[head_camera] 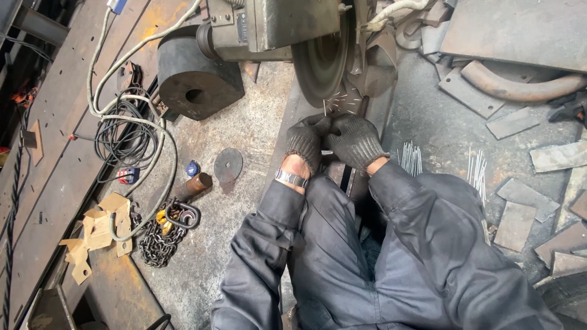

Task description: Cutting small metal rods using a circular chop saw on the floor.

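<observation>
Both gloved hands, left hand (306,142) and right hand (356,140), are closed together around a thin metal rod (324,109), its tip sparking against the grinding wheel (319,60) just above, near the steel tabletop's (244,131) far edge.

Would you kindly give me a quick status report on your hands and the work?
Left hand and right hand, both gloved, pinch a thin rod against the grinding wheel. Sparks at the tip. Nothing in the way.
</observation>
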